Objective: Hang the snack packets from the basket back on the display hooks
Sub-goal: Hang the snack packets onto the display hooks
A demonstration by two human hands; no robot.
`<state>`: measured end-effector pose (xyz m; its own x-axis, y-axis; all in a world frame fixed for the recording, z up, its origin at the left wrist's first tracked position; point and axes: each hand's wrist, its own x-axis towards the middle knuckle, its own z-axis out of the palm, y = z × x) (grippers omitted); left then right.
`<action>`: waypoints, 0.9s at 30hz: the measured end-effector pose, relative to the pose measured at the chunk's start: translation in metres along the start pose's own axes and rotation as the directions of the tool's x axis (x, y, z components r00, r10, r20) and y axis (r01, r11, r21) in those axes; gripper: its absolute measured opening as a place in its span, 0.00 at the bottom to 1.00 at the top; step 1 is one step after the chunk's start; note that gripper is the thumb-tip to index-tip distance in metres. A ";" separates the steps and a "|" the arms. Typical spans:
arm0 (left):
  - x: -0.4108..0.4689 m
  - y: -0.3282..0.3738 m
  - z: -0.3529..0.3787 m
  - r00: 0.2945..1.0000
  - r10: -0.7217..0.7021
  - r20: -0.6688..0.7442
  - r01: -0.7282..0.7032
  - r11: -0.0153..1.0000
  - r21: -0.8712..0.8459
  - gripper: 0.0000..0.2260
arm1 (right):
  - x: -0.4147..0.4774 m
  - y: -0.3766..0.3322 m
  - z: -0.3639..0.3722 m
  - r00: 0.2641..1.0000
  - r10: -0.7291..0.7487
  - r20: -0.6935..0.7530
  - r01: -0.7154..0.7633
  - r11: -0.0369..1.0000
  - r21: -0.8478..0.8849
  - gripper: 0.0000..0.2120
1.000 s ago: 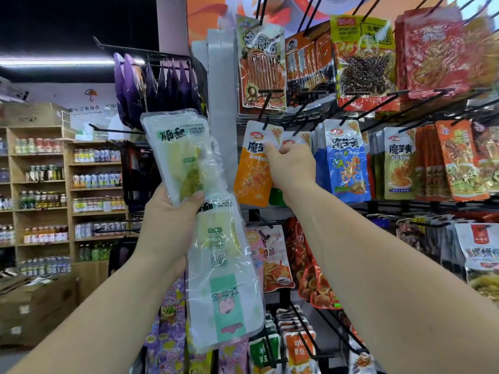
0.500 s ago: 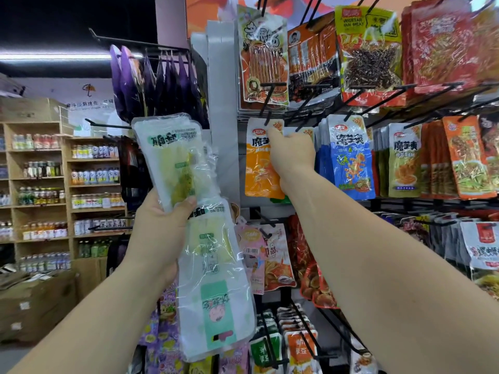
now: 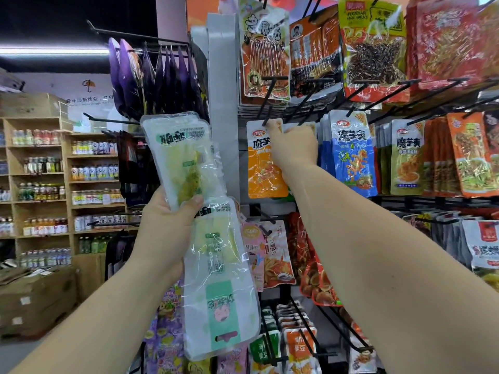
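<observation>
My left hand (image 3: 164,228) grips a bunch of clear green-and-white snack packets (image 3: 213,265), one sticking up and another hanging upside down, in front of the rack's left edge. My right hand (image 3: 294,148) is raised to the second row and pinches the top of an orange snack packet (image 3: 263,174) right at a black display hook (image 3: 267,117). The packet hangs flat below my fingers. Whether its hole sits on the hook is hidden by my fingers. No basket is in view.
The rack holds rows of hanging packets: blue packets (image 3: 351,163) right of my hand, red and orange ones above and below. Purple packets (image 3: 151,79) hang on a side hook at left. Wooden shelves (image 3: 40,184) with bottles and cardboard boxes (image 3: 32,298) stand at far left.
My right hand and the orange packet have stayed at the hook while the view shifted slightly. The packets in my left hand have dropped a little lower.
</observation>
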<state>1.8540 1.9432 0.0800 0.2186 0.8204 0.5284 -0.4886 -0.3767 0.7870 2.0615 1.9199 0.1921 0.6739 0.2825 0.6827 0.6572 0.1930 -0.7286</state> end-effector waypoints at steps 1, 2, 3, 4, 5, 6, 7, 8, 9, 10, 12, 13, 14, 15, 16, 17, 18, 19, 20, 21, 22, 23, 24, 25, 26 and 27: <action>0.000 0.000 0.000 1.000 -0.001 -0.001 0.001 1.000 0.000 0.10 | 0.000 0.000 0.001 1.000 0.003 -0.006 -0.003 1.000 -0.030 0.25; 0.000 0.001 0.001 1.000 -0.001 -0.003 0.001 1.000 0.001 0.10 | 0.001 0.001 0.004 1.000 -0.002 -0.014 0.001 0.998 -0.066 0.25; 0.000 0.001 0.002 1.000 0.000 -0.005 0.000 1.000 0.002 0.10 | 0.001 0.002 0.005 1.000 -0.014 -0.024 0.011 0.995 -0.099 0.25; 0.000 0.001 0.002 1.000 0.000 -0.008 0.000 1.000 0.003 0.10 | 0.001 0.003 0.007 0.999 -0.028 -0.032 0.024 0.993 -0.119 0.25; 0.000 0.001 0.003 1.000 0.002 -0.011 -0.002 1.000 0.004 0.10 | 0.001 0.005 0.009 0.998 -0.044 -0.037 0.039 0.991 -0.129 0.25; 0.000 0.001 0.003 1.000 0.004 -0.015 -0.004 1.000 0.007 0.10 | 0.002 0.008 0.012 0.998 -0.056 -0.037 0.050 0.990 -0.128 0.25; 0.000 0.002 0.003 1.000 0.006 -0.016 -0.006 1.000 0.009 0.11 | 0.001 0.010 0.014 0.998 -0.061 -0.032 0.057 0.991 -0.122 0.25; 0.000 0.002 0.003 1.000 0.008 -0.014 -0.008 1.000 0.011 0.11 | 0.001 0.011 0.015 0.998 -0.062 -0.025 0.058 0.991 -0.120 0.24; -0.001 0.003 0.003 1.000 0.008 -0.011 -0.007 1.000 0.010 0.11 | 0.000 0.012 0.016 0.998 -0.065 -0.020 0.062 0.990 -0.127 0.22; -0.002 0.003 0.003 1.000 0.006 -0.010 -0.006 1.000 0.007 0.11 | -0.001 0.014 0.016 0.998 -0.068 -0.015 0.066 0.988 -0.138 0.20; -0.002 0.002 0.004 1.000 -0.001 -0.009 0.001 1.000 0.002 0.10 | -0.005 0.016 0.014 0.996 -0.083 -0.014 0.080 0.985 -0.154 0.16; -0.003 0.002 0.004 1.000 -0.006 -0.011 0.006 1.000 0.000 0.10 | -0.008 0.017 0.011 0.996 -0.093 -0.014 0.090 0.982 -0.165 0.14; -0.003 0.002 0.004 1.000 -0.011 -0.013 0.011 1.000 -0.001 0.09 | -0.011 0.018 0.008 0.995 -0.102 -0.015 0.098 0.979 -0.179 0.12; -0.004 0.002 0.005 1.000 -0.015 -0.014 0.015 1.000 -0.002 0.09 | -0.015 0.018 0.005 0.993 -0.112 -0.019 0.107 0.976 -0.189 0.11; -0.005 0.002 0.005 1.000 -0.017 -0.014 0.017 1.000 -0.004 0.10 | -0.019 0.018 0.002 0.992 -0.123 -0.023 0.116 0.974 -0.193 0.12; -0.006 0.002 0.005 1.000 -0.019 -0.014 0.018 1.000 -0.006 0.10 | -0.023 0.017 -0.001 0.991 -0.135 -0.025 0.128 0.974 -0.187 0.13; -0.008 0.003 0.005 1.000 -0.020 -0.014 0.020 1.000 -0.009 0.10 | -0.030 0.017 -0.005 0.989 -0.148 -0.027 0.142 0.975 -0.169 0.15; -0.011 0.003 0.005 1.000 -0.022 -0.011 0.022 1.000 -0.014 0.10 | -0.037 0.017 -0.011 0.986 -0.163 -0.029 0.158 0.977 -0.143 0.16; -0.013 0.003 0.005 1.000 -0.024 -0.009 0.024 1.000 -0.020 0.10 | -0.047 0.016 -0.018 0.983 -0.180 -0.032 0.175 0.978 -0.114 0.17; -0.016 0.003 0.005 1.000 -0.026 -0.008 0.025 0.999 -0.024 0.10 | -0.058 0.016 -0.027 0.979 -0.201 -0.041 0.197 0.977 -0.079 0.16; -0.019 0.002 0.004 1.000 -0.027 -0.009 0.026 0.999 -0.027 0.10 | -0.072 0.017 -0.037 0.973 -0.223 -0.053 0.222 0.974 -0.036 0.14; -0.021 0.002 0.004 1.000 -0.025 -0.009 0.025 0.999 -0.027 0.10 | -0.085 0.017 -0.046 0.969 -0.240 -0.062 0.241 0.970 0.010 0.12; -0.025 0.001 0.003 1.000 -0.024 -0.011 0.023 0.999 -0.023 0.10 | -0.102 0.019 -0.055 0.969 -0.241 -0.050 0.244 0.968 0.052 0.11; -0.029 0.000 0.002 1.000 -0.020 -0.014 0.020 1.000 -0.021 0.10 | -0.118 0.020 -0.062 0.975 -0.223 -0.011 0.223 0.971 0.090 0.11; -0.033 -0.002 0.001 1.000 -0.017 -0.017 0.016 1.000 -0.022 0.11 | -0.136 0.022 -0.067 0.980 -0.189 0.066 0.180 0.976 0.121 0.11; -0.039 -0.004 0.000 1.000 -0.013 -0.018 0.013 1.000 -0.021 0.11 | -0.153 0.025 -0.070 0.974 -0.146 0.173 0.123 0.983 0.133 0.13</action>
<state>1.8470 1.9124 0.0564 0.2101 0.8329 0.5121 -0.5034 -0.3568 0.7869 1.9984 1.8161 0.0731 0.5022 0.4100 0.7614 0.6847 0.3493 -0.6397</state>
